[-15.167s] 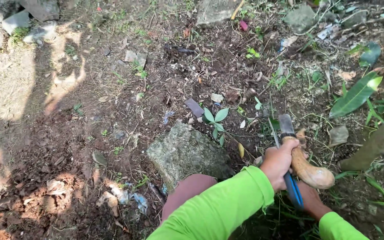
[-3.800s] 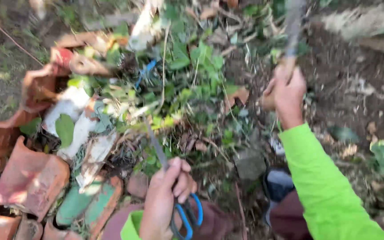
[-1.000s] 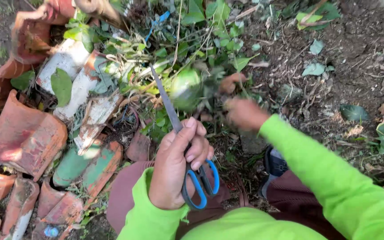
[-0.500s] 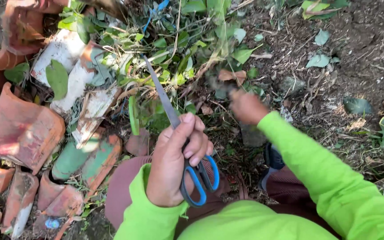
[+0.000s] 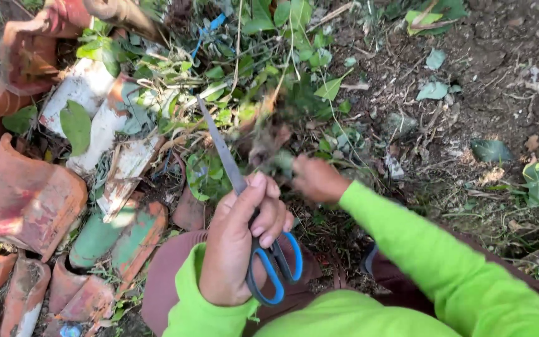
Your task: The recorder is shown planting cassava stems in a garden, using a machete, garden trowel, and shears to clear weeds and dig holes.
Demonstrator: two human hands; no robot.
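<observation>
My left hand (image 5: 241,240) grips a pair of scissors (image 5: 269,265) with blue handles, fingers through the loops. The closed metal blades point up and left toward a pile of green weeds (image 5: 263,81). My right hand (image 5: 316,178), blurred with motion, is closed on a clump of plant stems and dry leaves (image 5: 268,146) just right of the blades. Both arms wear bright green sleeves.
Broken terracotta roof tiles (image 5: 26,200) lie stacked at the left, some whitish or green-stained. Dark bare soil (image 5: 500,75) with scattered leaves and twigs spreads to the right. My knees in reddish-brown trousers (image 5: 163,281) show at the bottom.
My right hand has shifted left and up onto a clump of stems beside the scissor blades. The left hand with the scissors has stayed nearly still.
</observation>
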